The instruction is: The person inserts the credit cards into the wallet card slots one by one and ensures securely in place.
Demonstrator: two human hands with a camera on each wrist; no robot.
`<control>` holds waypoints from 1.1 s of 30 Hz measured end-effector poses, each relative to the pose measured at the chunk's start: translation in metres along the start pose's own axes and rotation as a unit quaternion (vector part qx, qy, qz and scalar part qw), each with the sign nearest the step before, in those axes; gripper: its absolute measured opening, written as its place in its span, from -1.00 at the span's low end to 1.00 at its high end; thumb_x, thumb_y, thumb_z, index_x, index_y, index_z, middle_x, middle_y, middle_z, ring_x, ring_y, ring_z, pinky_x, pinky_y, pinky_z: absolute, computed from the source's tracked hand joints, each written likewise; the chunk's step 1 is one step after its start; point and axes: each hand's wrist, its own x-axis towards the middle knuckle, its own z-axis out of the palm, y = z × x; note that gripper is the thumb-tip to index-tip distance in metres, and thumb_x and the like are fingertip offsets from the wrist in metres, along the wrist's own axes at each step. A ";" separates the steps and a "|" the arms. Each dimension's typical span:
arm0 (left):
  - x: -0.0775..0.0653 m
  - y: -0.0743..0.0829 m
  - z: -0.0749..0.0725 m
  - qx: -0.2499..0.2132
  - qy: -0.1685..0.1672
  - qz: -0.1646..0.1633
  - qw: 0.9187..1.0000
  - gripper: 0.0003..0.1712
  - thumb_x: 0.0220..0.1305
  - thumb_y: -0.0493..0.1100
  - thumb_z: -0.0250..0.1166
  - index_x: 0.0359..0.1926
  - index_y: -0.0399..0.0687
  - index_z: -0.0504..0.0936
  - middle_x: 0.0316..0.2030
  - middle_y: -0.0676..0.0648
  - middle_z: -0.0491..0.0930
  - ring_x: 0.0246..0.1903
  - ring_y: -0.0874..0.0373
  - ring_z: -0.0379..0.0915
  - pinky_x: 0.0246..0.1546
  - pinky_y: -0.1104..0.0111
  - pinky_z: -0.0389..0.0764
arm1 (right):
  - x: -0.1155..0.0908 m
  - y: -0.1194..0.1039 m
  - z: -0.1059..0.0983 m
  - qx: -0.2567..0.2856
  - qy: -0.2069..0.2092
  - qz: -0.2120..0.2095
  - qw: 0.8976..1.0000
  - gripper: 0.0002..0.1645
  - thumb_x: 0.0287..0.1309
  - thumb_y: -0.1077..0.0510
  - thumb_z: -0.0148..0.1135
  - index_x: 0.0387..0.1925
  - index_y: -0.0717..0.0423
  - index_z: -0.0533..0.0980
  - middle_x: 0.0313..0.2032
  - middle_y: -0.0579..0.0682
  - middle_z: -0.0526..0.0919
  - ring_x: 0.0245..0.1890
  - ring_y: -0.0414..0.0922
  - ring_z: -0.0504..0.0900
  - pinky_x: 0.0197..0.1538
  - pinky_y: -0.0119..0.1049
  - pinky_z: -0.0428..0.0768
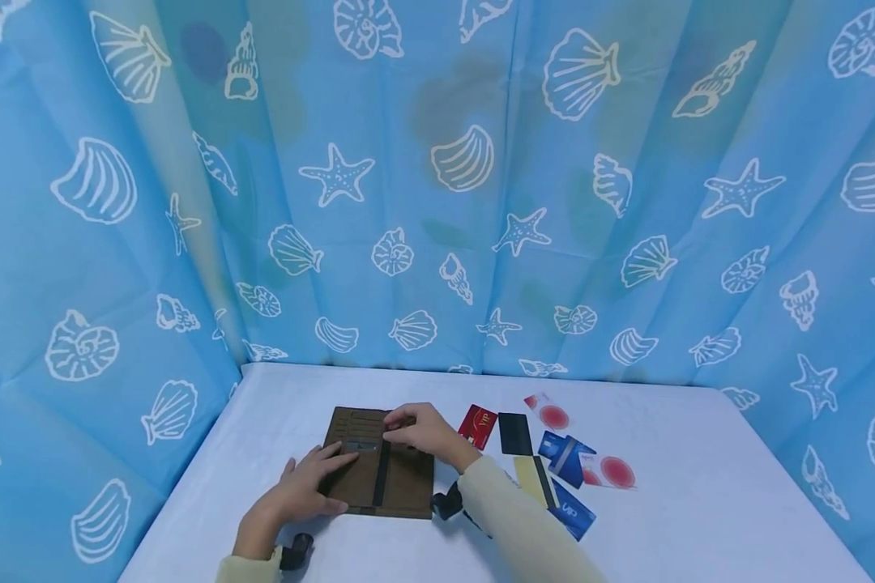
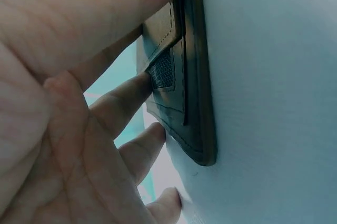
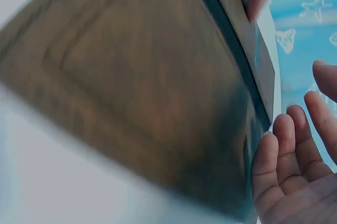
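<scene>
A brown wallet [image 1: 410,490] lies opened flat on the white table, with a dark strip [image 1: 382,474] down its middle and stitched card slots on its left half. My left hand [image 1: 299,487] rests on the left half, fingers spread. In the left wrist view, one fingertip of that left hand [image 2: 79,145] touches beside a dark mesh window [image 2: 165,71]. Over the upper part of the wallet, near the strip, is my right hand [image 1: 424,429]. Its fingers [image 3: 287,153] are loosely bent and the thumb stands apart, with nothing visible between them.
Right of the wallet lie a red VIP card [image 1: 479,425], a black card [image 1: 514,435], a yellow card [image 1: 531,479], a blue VIP card [image 1: 573,512], a blue striped card [image 1: 569,460] and white cards with red circles [image 1: 614,471]. A blue shell-patterned curtain [image 1: 437,243] stands behind.
</scene>
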 end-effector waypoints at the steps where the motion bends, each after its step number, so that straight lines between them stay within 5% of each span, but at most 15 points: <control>1: 0.000 0.000 -0.001 0.000 0.001 -0.001 1.000 -0.13 -0.06 -0.05 0.58 0.34 0.12 0.47 0.44 -0.27 0.23 0.45 -0.40 -0.02 0.33 -0.47 -0.18 | 0.000 0.001 -0.004 -0.001 0.007 0.006 1.000 -0.66 0.20 0.07 0.36 0.00 0.04 0.62 -0.14 -0.05 0.65 -0.17 -0.13 0.58 -0.05 -0.21 0.68; 22: 0.003 0.002 -0.012 0.005 0.020 0.017 1.000 -0.14 -0.02 -0.11 0.56 0.35 0.05 0.45 0.45 -0.27 0.21 0.46 -0.41 -0.05 0.36 -0.44 -0.19 | -0.002 0.026 -0.083 -0.036 0.102 0.062 0.992 -0.50 0.13 0.01 0.42 0.11 0.02 0.56 0.01 0.04 0.64 -0.01 -0.05 0.60 0.07 -0.12 0.67; 33: -0.004 0.000 -0.001 -0.006 0.008 0.002 1.000 -0.14 -0.05 -0.11 0.57 0.34 0.04 0.47 0.44 -0.27 0.24 0.44 -0.41 -0.01 0.35 -0.44 -0.18 | -0.021 0.051 -0.101 -0.042 0.120 0.085 0.988 -0.45 0.08 0.05 0.46 0.12 0.05 0.54 -0.03 0.03 0.62 -0.05 -0.06 0.58 0.01 -0.11 0.70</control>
